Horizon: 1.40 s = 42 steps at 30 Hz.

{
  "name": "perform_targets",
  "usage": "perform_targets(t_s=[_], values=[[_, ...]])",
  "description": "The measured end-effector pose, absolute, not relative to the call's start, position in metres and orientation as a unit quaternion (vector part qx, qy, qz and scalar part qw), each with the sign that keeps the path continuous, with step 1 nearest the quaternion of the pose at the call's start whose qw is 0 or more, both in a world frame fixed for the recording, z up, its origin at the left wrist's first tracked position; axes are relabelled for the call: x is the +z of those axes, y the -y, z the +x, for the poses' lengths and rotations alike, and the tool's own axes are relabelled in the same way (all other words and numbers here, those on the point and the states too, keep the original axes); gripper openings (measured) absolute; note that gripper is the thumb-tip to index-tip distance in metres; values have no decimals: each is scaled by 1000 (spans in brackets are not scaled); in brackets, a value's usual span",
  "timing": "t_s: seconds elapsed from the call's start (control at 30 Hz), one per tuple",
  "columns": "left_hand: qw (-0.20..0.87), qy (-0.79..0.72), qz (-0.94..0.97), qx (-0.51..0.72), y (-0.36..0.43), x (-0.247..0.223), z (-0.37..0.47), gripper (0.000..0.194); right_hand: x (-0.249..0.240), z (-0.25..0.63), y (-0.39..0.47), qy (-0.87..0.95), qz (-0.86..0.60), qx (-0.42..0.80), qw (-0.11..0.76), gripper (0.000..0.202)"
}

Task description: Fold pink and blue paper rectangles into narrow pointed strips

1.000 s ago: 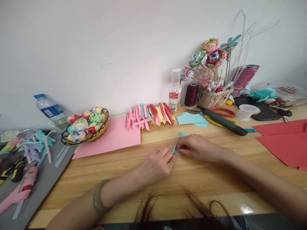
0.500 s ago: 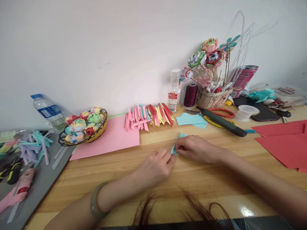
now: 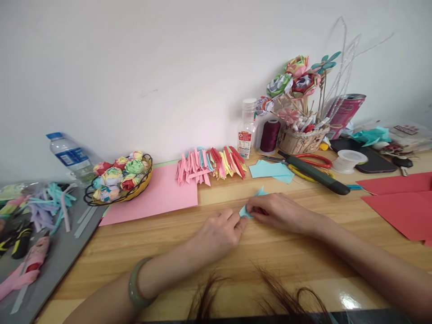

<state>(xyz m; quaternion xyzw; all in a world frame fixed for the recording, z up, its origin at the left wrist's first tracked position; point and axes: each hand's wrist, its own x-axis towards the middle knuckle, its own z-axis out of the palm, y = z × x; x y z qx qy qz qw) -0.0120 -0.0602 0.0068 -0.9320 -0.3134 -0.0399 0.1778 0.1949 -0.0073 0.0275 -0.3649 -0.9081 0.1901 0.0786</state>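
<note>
A small piece of light blue paper (image 3: 244,211), partly folded, lies on the wooden table between my hands. My left hand (image 3: 222,229) pinches its near left end, fingers closed. From the right, my right hand (image 3: 276,209) grips the same paper with bent fingers, covering most of it; one pointed tip shows above the knuckles. Behind it lie flat light blue paper pieces (image 3: 270,169). Farther left stands a row of folded paper strips (image 3: 209,165) in pink, red, yellow and blue, partly on a pink sheet (image 3: 162,191).
A basket of paper flowers (image 3: 135,191) and a water bottle (image 3: 72,155) stand left. Toward the right are a dark green cutter-like tool (image 3: 315,173), red-handled scissors (image 3: 317,158), a thread spool (image 3: 269,137), a flower basket (image 3: 300,141) and red sheets (image 3: 398,211).
My right hand has shifted slightly lower and the paper's visible part has changed shape. My left hand keeps its pinch in nearly the same place. The whole view has moved slightly.
</note>
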Motion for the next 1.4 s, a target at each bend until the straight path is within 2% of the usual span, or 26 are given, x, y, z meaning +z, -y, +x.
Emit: perform_targets(t_s=[0.17, 0.27, 0.47, 0.57, 0.73, 0.9, 1.03, 1.2, 1.4], values=[[173, 370, -912, -42, 53, 10, -19, 23, 37, 198, 20, 949, -288, 115, 50, 24], [163, 393, -903, -53, 52, 10, -18, 19, 40, 190, 31, 958, -258, 115, 37, 26], [98, 334, -929, -129, 53, 4, -20, 24, 34, 182, 36, 949, -284, 126, 57, 25], [91, 319, -933, -137, 50, 2, -23, 27, 27, 183, 30, 928, -337, 128, 96, 24], [135, 289, -933, -169, 40, -5, -26, 27, 18, 181, 20, 824, -520, 143, 171, 20], [164, 266, -929, -200, 34, -7, -26, 26, 19, 176, 15, 815, -522, 199, 156, 25], [163, 264, -931, -194, 33, -4, -26, 26, 17, 172, 11, 810, -529, 200, 156, 25], [195, 269, -927, -172, 35, -2, -26, 26, 11, 170, 11, 830, -503, 165, 175, 16], [212, 279, -926, -139, 37, -5, -28, 24, 3, 176, 17, 893, -405, 18, 194, 22]])
